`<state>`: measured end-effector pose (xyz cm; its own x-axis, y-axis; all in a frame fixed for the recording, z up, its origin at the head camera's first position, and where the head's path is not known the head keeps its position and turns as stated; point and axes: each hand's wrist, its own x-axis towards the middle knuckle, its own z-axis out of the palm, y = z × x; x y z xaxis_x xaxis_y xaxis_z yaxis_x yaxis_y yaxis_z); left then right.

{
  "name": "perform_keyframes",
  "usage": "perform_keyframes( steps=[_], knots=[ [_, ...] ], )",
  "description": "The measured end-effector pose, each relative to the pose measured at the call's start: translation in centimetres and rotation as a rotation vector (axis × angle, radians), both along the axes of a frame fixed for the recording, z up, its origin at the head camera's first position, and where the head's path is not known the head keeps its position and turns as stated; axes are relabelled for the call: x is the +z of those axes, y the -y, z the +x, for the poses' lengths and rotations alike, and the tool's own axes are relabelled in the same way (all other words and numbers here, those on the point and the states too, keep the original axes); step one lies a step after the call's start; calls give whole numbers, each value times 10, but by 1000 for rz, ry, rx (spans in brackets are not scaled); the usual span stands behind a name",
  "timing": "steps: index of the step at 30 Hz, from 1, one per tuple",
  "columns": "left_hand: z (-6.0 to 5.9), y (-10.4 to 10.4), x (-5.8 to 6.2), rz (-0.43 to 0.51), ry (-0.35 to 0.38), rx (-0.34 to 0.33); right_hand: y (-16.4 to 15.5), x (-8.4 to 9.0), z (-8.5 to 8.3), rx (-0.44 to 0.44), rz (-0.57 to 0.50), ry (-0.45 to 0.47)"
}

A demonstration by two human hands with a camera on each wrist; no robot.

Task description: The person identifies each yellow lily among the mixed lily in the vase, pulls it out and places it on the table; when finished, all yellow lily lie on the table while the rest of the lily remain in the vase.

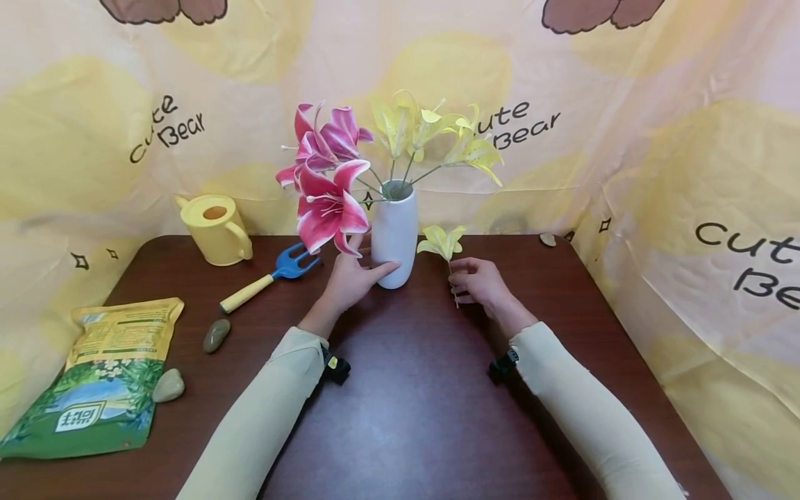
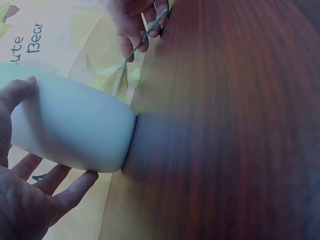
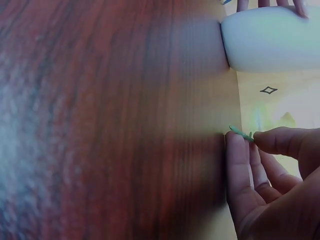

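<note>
A white vase [image 1: 395,239] stands upright on the table, holding pink lilies [image 1: 331,205] on its left and yellow lilies [image 1: 400,128] on its right. My left hand [image 1: 352,278] grips the vase low down, thumb across the front and fingers around the far side; the left wrist view shows the thumb [image 2: 20,92] against its wall. Right of the vase, my right hand [image 1: 484,286] pinches the thin stem of a single yellow lily [image 1: 442,242], bloom upward. In the right wrist view the green stem end [image 3: 241,133] sticks out between thumb and fingers.
On the left lie a blue hand fork [image 1: 294,264] with a yellow handle, two stones [image 1: 217,336], and a printed soil bag [image 1: 106,375]. A yellow watering can [image 1: 215,229] stands at the back left. Another stone [image 1: 547,239] sits at the table's far right corner.
</note>
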<state>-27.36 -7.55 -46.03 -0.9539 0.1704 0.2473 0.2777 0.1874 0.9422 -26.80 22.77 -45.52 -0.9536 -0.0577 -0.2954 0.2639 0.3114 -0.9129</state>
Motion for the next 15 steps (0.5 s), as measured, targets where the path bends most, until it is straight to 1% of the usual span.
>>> perform_keyframes(
  steps=[5, 10, 15],
  knots=[
    [1, 0, 1, -5, 11, 6, 2, 1, 0, -2, 35, -14],
    [1, 0, 1, -3, 3, 8, 1, -1, 0, -6, 59, -18],
    [0, 0, 1, 7, 34, 3, 0, -1, 1, -9, 70, -31]
  ],
)
